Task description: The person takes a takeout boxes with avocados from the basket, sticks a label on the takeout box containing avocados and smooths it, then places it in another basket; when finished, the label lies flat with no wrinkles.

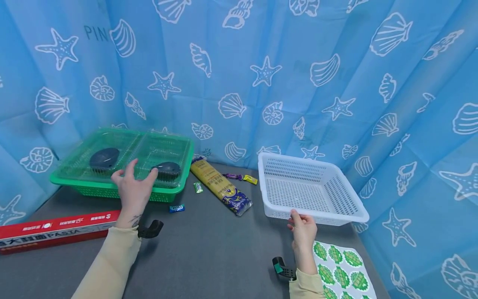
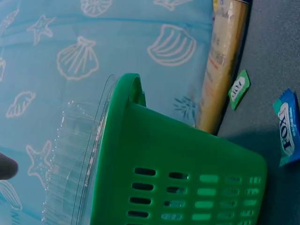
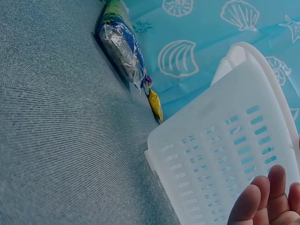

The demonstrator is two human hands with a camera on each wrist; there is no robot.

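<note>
The left hand (image 1: 135, 185) is spread, thumb and fingers apart, holding nothing, at the near side of the green basket (image 1: 93, 191); in the left wrist view one fingertip (image 2: 7, 167) shows clear of the plastic, though I cannot tell whether the other fingers touch it; the basket stands at the left back of the desk (image 1: 209, 257), with a clear container (image 1: 151, 145) rising above its rim and two dark objects (image 1: 104, 159) showing, one in each half.

The right hand (image 1: 304, 234) grips the near rim of the white basket (image 1: 280, 213), thumb at the rim and fingers against the outer wall; this basket stands at the right back, its mesh floor in view.

Between the baskets lies a yellow pack (image 1: 214, 178), slanting, its blue end nearest; a green sweet (image 1: 198, 187) and a blue sweet (image 1: 177, 208) lie to its left, a purple sweet (image 1: 232, 176) and a yellow sweet (image 1: 250, 179) to its right; a red box (image 1: 59, 230) marked PASTA lies at the left, a sticker sheet (image 1: 341, 270) at the right; a blue curtain (image 1: 231, 54) printed with shells and starfish hangs behind.
</note>
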